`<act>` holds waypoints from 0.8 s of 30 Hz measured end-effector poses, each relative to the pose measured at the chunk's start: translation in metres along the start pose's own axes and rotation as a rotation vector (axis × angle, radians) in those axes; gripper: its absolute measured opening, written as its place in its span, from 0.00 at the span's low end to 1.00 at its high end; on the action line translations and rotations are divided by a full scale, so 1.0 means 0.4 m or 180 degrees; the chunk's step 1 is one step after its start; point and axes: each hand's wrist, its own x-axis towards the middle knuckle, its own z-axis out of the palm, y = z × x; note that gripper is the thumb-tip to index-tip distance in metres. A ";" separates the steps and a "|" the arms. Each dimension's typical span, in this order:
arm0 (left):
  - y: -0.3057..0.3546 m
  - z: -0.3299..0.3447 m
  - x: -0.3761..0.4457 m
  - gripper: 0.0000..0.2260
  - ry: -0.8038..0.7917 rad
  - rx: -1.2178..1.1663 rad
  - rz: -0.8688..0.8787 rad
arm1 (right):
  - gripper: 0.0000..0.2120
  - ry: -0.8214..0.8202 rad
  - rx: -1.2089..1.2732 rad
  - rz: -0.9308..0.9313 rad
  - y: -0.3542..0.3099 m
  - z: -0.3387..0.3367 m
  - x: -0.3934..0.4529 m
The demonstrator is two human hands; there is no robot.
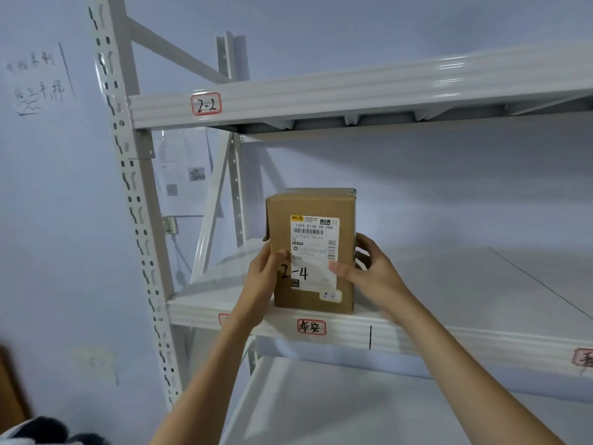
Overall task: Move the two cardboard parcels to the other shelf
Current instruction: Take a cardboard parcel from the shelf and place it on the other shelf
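A brown cardboard parcel [309,207] stands upright at the front left of the middle shelf [449,284]. Its white shipping label faces me, with "2-4" handwritten on it. My left hand [264,274] clasps the parcel's left side, thumb on the front face. On the parcel's right side is my right hand [369,268], thumb across the label and fingers wrapped around the edge. Only one parcel is in view.
The white metal rack has an upper shelf beam [353,94] tagged "2-2" and a lower shelf [353,406] beneath. A perforated upright [134,200] stands at the left. Red-framed tags sit on the middle beam. Papers hang on the wall behind.
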 end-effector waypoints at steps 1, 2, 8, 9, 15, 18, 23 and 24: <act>-0.002 0.000 0.000 0.10 0.0007 -0.0011 -0.0006 | 0.36 0.0045 -0.0033 0.0039 0.000 0.003 -0.004; -0.007 0.000 0.001 0.10 -0.0008 -0.0019 -0.0014 | 0.38 0.0073 -0.0083 0.0059 0.002 0.005 -0.006; -0.027 -0.006 0.008 0.10 -0.0134 -0.0037 -0.0034 | 0.41 0.0045 -0.0413 0.0170 -0.010 0.008 -0.011; -0.027 -0.008 0.006 0.10 -0.0154 -0.0056 -0.0047 | 0.41 0.0026 -0.0451 0.0185 -0.016 0.010 -0.015; -0.013 -0.035 -0.033 0.16 -0.0123 0.0100 -0.0127 | 0.51 0.0076 -0.0528 0.0432 -0.056 0.020 -0.069; 0.008 -0.046 -0.083 0.30 0.0118 0.0582 -0.0119 | 0.52 0.0169 -0.0824 0.0355 -0.076 0.001 -0.124; -0.008 -0.057 -0.172 0.33 0.0179 0.2416 -0.0257 | 0.48 0.0140 -0.1981 -0.0043 -0.097 -0.078 -0.247; -0.017 -0.055 -0.194 0.32 0.0131 0.2805 -0.0341 | 0.48 0.0120 -0.2198 -0.0052 -0.103 -0.103 -0.278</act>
